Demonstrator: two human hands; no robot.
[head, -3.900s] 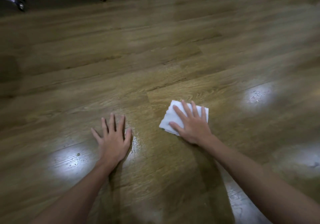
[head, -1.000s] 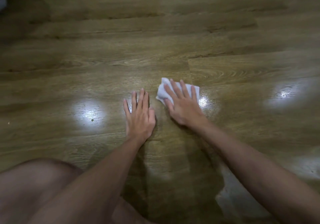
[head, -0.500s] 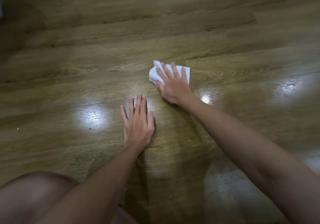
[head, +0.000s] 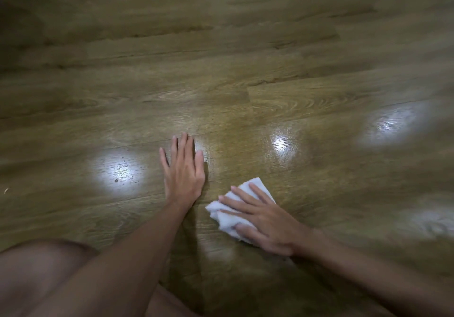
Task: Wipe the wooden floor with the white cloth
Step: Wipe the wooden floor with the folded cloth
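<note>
A folded white cloth [head: 227, 214] lies on the glossy brown wooden floor [head: 245, 71], a little right of centre and close to me. My right hand [head: 260, 216] presses flat on top of it with straight, spread fingers, hiding most of the cloth. Just to its left, my left hand [head: 183, 171] rests palm down on the bare boards with fingers straight and together, touching no cloth.
My bare knee [head: 41, 275] fills the lower left corner. Bright light reflections [head: 118, 171] shine on the planks to the left and right of my hands. A small dark speck [head: 116, 180] and a pale crumb [head: 5, 190] lie on the floor at the left.
My right hand has dragged the cloth back toward me and slightly right, from beyond my left hand's fingertips to beside its wrist. My left hand stays planted.
</note>
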